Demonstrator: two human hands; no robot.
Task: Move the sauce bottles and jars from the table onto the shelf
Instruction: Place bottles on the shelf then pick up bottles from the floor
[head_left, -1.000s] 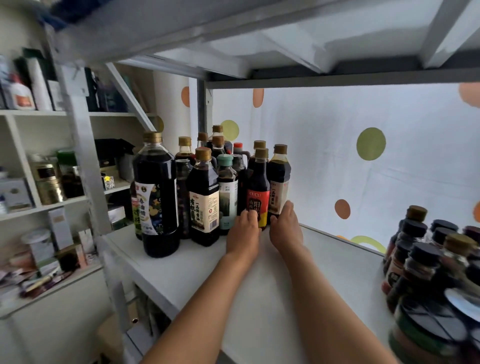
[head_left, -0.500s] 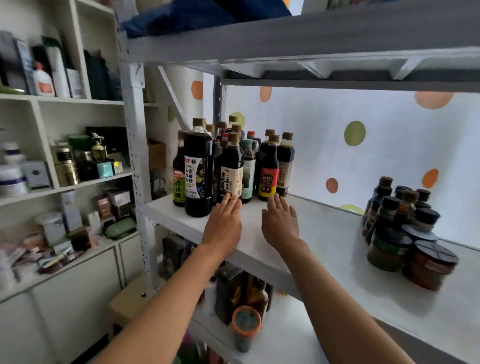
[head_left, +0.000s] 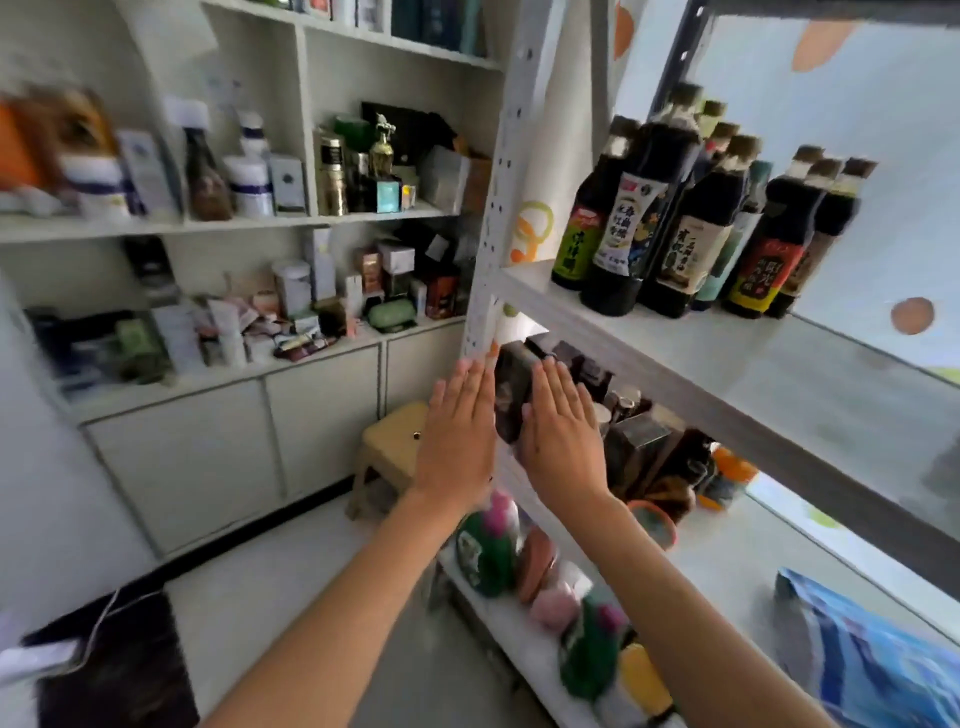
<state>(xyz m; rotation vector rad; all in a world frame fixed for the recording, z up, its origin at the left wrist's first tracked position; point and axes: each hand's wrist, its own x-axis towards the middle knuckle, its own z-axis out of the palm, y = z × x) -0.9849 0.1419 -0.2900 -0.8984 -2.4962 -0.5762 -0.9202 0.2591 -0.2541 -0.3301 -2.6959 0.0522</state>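
Several dark sauce bottles (head_left: 691, 218) with gold caps stand bunched at the left end of the white metal shelf (head_left: 779, 364). My left hand (head_left: 460, 436) and my right hand (head_left: 558, 431) hover side by side below and in front of that shelf, fingers straight, palms away from me, holding nothing. Neither hand touches a bottle. The jars seen earlier at the shelf's right end are out of frame.
The shelf's perforated upright post (head_left: 498, 197) stands just beyond my fingertips. The lower shelf levels carry dark boxes (head_left: 618, 415) and colourful packets (head_left: 519, 561). A yellow stool (head_left: 392, 441) sits on the floor. Wall shelves (head_left: 234, 223) at left are crowded with small items.
My hands have drawn back from the bottles and dropped below the shelf edge. The view has swung left and down.
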